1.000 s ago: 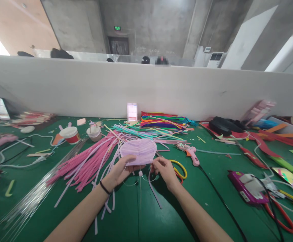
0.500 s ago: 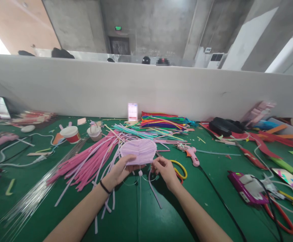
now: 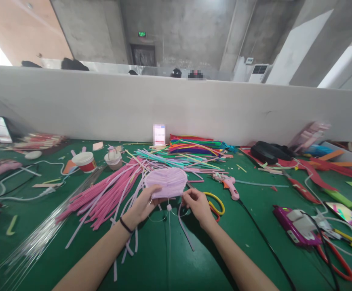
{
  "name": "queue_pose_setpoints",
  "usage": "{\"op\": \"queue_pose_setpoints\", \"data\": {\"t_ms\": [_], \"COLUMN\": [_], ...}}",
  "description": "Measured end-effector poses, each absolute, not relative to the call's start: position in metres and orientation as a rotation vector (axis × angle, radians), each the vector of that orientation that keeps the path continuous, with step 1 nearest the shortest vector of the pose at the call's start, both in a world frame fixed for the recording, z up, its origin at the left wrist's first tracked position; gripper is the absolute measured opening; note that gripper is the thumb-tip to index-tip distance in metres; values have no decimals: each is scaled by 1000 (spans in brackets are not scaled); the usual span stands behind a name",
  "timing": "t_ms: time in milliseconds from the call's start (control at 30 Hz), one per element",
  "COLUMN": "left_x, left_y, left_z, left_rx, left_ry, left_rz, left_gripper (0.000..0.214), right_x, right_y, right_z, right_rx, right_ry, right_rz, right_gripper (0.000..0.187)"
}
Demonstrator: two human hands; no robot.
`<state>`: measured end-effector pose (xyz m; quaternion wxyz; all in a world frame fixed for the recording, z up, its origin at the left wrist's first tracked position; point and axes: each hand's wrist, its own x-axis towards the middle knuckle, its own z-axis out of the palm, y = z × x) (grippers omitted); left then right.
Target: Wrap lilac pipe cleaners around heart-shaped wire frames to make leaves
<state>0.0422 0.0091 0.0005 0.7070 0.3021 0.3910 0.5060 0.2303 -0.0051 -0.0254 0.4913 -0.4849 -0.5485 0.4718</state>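
A lilac panel of pipe cleaners laid side by side (image 3: 167,182) is held up over the table, with rounded upper corners. My left hand (image 3: 144,202) grips its lower left, thumb on the front and fingers behind. At the panel's lower right edge, my right hand (image 3: 196,204) is closed in a pinch. A loose lilac pipe cleaner (image 3: 185,230) trails below those fingertips; whether they also hold it is unclear. Thin clear wire loops and a wire stem with a small lilac knob (image 3: 169,207) hang beneath the panel.
Pink pipe cleaners (image 3: 109,194) lie to the left, multicoloured bundles (image 3: 197,145) at the back. A pink glue gun (image 3: 230,186) and yellow-handled scissors (image 3: 216,202) are right of my hands. Farther right sits a purple power strip (image 3: 295,226). A phone (image 3: 159,134) leans against the white partition (image 3: 176,101).
The panel has shifted very slightly and tilted a little in my hands. Both hands keep nearly the same place and grip.
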Motion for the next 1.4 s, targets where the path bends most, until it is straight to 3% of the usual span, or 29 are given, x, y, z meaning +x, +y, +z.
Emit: {"op": "queue_pose_setpoints", "data": {"t_ms": [267,467,533,767,1000,1133,1400], "left_x": [43,47,46,38,39,38,37], "left_y": [8,10,12,18,18,19,19], "left_z": [-3,-11,-14,-24,-31,-31,-31], "left_rx": [862,1140,1286,2058,2176,2192,2222], "left_ry": [1044,1183,1225,1479,1500,1482,1468], "left_rz": [1068,1137,1182,1089,1032,1040,1050], "left_gripper": [33,80,84,30,31,30,29], "right_x": [257,261,259,256,306,346,382], "right_y": [14,12,9,4,19,23,29], "right_z": [-36,-32,-30,-25,-15,-20,-34], "right_rx": [-1398,-1377,-1371,-1371,-1651,-2149,-2326], "right_ry": [-1409,-1482,-1507,-1568,-1547,-1429,-1452], "right_rz": [796,738,703,579,66,-312,-115], "right_gripper": [30,25,25,24,23,38,44]}}
